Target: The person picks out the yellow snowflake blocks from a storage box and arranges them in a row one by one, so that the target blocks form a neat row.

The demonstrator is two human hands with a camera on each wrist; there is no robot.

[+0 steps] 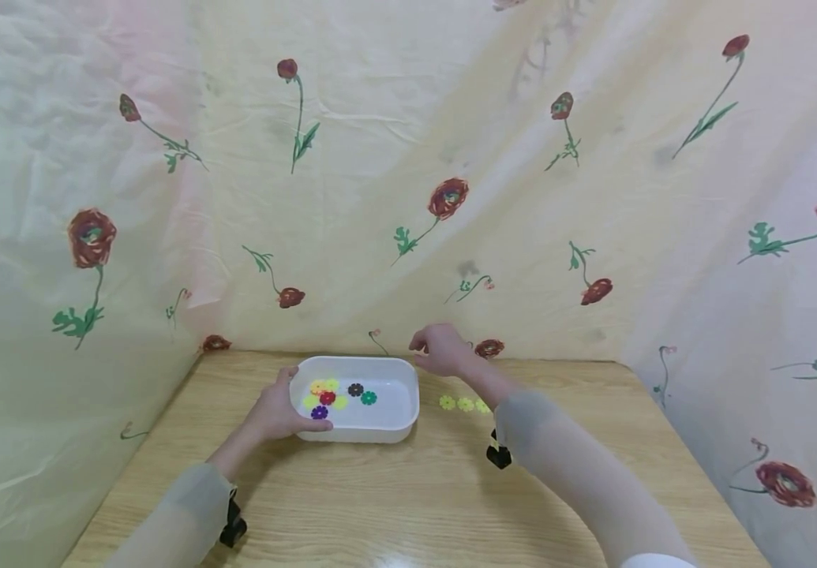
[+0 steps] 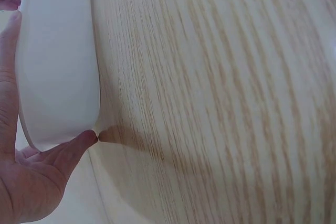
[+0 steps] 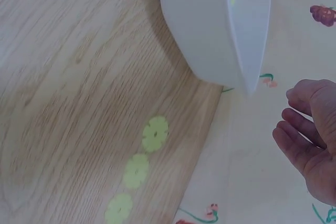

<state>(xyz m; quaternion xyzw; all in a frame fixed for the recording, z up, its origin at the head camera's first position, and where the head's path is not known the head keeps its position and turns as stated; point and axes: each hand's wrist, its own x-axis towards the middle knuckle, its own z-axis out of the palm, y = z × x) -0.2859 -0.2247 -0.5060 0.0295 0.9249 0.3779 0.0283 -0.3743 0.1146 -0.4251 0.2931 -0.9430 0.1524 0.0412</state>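
A white plastic box (image 1: 372, 435) sits toward the back of the wooden table. Inside it lie several small flower-shaped discs, among them a purple disc (image 1: 319, 412), a red disc (image 1: 327, 398), a dark brown disc (image 1: 355, 390) and a green disc (image 1: 369, 398). My left hand (image 1: 279, 409) grips the box's left end, thumb over the near rim and fingers along the outer wall. Past the box's right end my right hand (image 1: 444, 351) is raised. Its fingers (image 3: 299, 144) are loosely bent with nothing between them in the right wrist view.
Right of the box, a row of yellow flower discs (image 1: 466, 405) lies on the table (image 1: 380, 505), partly behind my right forearm. A flower-printed cloth (image 1: 380, 237) hangs along the table's back and sides. Each wrist wears a band with a black mount (image 1: 499, 455).
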